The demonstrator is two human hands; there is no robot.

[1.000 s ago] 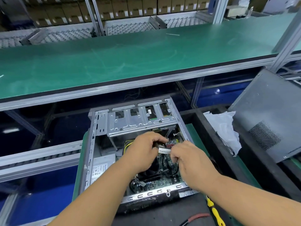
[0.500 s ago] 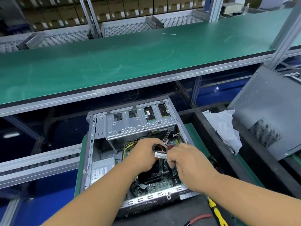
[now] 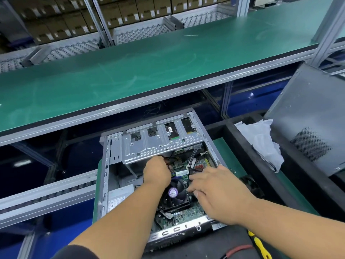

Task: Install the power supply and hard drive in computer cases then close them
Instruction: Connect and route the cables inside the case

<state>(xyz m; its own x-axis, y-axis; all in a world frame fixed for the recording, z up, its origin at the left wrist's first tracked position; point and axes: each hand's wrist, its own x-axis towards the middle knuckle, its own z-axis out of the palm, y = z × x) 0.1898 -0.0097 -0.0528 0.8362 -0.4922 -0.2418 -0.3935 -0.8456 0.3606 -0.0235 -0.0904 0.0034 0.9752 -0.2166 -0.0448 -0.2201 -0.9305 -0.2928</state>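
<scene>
An open computer case [image 3: 104, 165] lies on its side in front of me, its motherboard showing. The metal drive cage [image 3: 158, 144] spans its far end. The power supply [image 3: 119, 197], with a white label, sits in the near left corner. My left hand [image 3: 156, 171] reaches under the cage edge, its fingers curled around red and black wires [image 3: 169, 165]. My right hand [image 3: 211, 186] lies over the board beside the black CPU fan [image 3: 175, 195], fingers stretched out leftwards, holding nothing. A cable bundle with a white label [image 3: 182, 173] lies between the hands.
A grey side panel [image 3: 308, 118] leans at the right, with a white plastic bag [image 3: 261, 143] beside it. A yellow-handled screwdriver [image 3: 259, 245] and a red cable [image 3: 237, 249] lie near my right arm. A green bench shelf [image 3: 149, 68] overhangs the far side; roller conveyor [image 3: 46, 191] on the left.
Both hands were holding the labelled cable bundle above the board. The right hand has let go and opened out; the left hand has moved up toward the drive cage with the wires.
</scene>
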